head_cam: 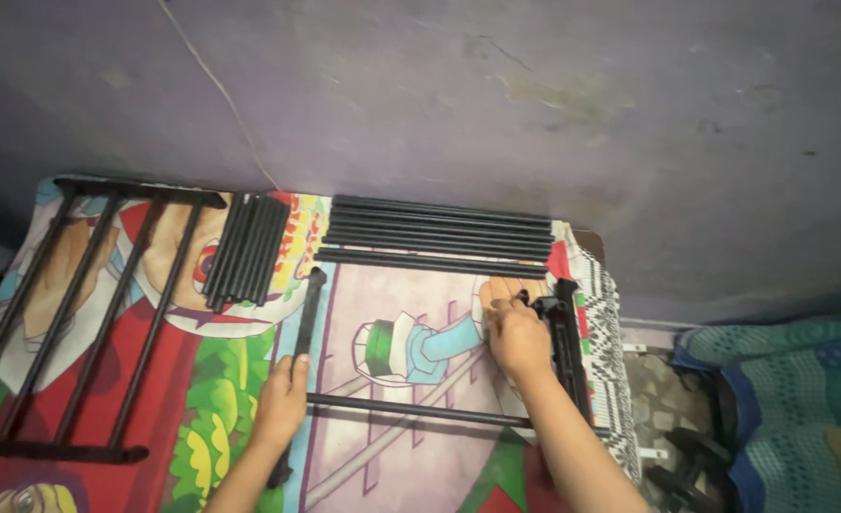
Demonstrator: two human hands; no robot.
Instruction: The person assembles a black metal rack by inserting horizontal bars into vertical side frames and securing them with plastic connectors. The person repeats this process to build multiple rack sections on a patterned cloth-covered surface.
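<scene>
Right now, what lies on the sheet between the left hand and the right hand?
In the head view, one black rod lies crosswise between the left hand and the right hand. Above it, only the printed sheet shows.

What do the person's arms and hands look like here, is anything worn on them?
Both forearms are bare as far as the picture shows: no sleeves, gloves, watch or bracelets in view. The left hand and right hand are bare too, and I can make out no rings, though the fingers are small and a little blurred. The arms enter from the bottom edge, so anything worn higher up is out of view.
</scene>
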